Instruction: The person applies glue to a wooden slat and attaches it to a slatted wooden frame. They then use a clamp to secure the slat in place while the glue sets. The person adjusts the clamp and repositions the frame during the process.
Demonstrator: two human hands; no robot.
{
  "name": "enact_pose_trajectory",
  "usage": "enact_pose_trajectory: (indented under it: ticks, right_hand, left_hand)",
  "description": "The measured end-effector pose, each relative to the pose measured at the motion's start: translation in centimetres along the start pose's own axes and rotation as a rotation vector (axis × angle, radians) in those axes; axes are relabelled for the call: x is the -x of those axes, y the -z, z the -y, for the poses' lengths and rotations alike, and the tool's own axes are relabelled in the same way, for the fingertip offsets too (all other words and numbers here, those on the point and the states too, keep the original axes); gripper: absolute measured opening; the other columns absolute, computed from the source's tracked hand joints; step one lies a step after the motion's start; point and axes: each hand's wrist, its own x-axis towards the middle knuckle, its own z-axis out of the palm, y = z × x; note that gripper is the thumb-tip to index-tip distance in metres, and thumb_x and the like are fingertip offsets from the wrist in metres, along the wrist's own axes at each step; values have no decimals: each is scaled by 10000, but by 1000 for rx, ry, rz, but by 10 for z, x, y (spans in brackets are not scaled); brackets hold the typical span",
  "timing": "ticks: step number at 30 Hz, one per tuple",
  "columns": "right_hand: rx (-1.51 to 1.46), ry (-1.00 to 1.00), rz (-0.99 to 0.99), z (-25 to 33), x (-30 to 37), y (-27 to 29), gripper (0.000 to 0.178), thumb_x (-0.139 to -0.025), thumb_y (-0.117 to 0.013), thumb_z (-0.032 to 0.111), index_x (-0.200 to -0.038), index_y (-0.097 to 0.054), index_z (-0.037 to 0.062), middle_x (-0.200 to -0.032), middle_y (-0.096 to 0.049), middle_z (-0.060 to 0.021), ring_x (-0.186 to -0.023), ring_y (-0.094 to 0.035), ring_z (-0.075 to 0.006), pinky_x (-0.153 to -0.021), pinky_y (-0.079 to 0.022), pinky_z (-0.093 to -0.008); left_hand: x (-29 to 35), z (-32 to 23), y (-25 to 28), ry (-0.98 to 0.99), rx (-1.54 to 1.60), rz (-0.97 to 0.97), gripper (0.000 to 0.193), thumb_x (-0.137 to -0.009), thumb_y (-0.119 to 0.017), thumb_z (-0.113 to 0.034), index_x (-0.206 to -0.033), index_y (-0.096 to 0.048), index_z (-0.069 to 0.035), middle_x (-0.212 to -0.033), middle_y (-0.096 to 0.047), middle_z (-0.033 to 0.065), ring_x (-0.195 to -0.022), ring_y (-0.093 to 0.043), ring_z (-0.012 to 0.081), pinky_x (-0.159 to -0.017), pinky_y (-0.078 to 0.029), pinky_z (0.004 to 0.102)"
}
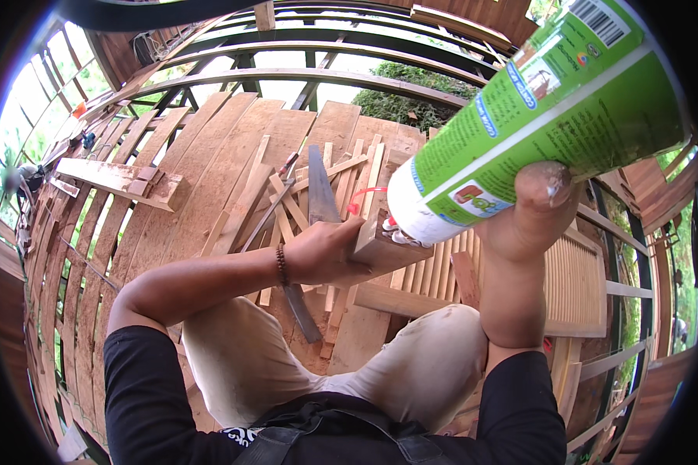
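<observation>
My left hand (pixel 327 252), wearing a beaded bracelet, is closed around a squared piece of wood (pixel 381 249) above my lap. Its end faces up, and white glue (pixel 399 235) lies on that end. In my right hand (pixel 529 213) is a large green and white glue bottle (pixel 512 132), tilted so its white top points down at the wood's end. My thumb presses the bottle's near side; the other fingers are hidden behind it. A small red cap (pixel 354 208) hangs by a strap from the bottle top. The nozzle appears to be at the glued end.
Beneath my hands lie several loose wood strips (pixel 357 167), a grey metal blade (pixel 323 186) and a slim dark-handled tool (pixel 288 163). A slatted wooden panel (pixel 582 283) rests at the right. Thick timber (pixel 124 180) lies on the gapped plank floor (pixel 186 167) at left.
</observation>
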Motion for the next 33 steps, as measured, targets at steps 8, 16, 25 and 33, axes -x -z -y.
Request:
enact_pose_trajectory:
  ticks: [8, 16, 25, 33]
  right_hand:
    - [-47, -44, 0, 2, 7, -4, 844, -856, -739, 575, -1397, -464, -11, -1260, -626, -155, -1041, -688, -274, -876, -597, -426]
    - [-216, -60, -150, -15, 0, 21, 787, -795, -781, 421, -1383, -479, -6, -1244, -641, -141, -1051, -684, -259, -893, -583, -405]
    - [-350, 47, -105, -17, -12, 17, 628, -783, -800, 108, -1333, -528, -27, -1185, -668, -123, -1028, -673, -218, -931, -544, -376]
    - [-257, 139, -375, -25, -27, 31, 656, -947, -647, 508, -1384, -466, 54, -1187, -625, -95, -1064, -665, -218, -906, -581, -412]
  left_hand:
    - [0, 12, -6, -114, -88, -69, 566, -782, -812, -358, -1101, -481, -27, -849, -680, 240, -826, -675, 457, -701, -544, 516]
    - [-1, 3, 1, 9, 65, -49, 617, -792, -824, -283, -1252, -503, -27, -989, -704, 219, -910, -693, 417, -788, -560, 471]
    - [0, 9, 4, 93, 170, -74, 630, -777, -842, -240, -1270, -514, -25, -1012, -716, 207, -944, -702, 389, -806, -557, 435]
    - [-8, 37, 0, 138, 427, -190, 619, -842, -815, -234, -1323, -507, 5, -1116, -713, 139, -1011, -702, 242, -888, -553, 373]
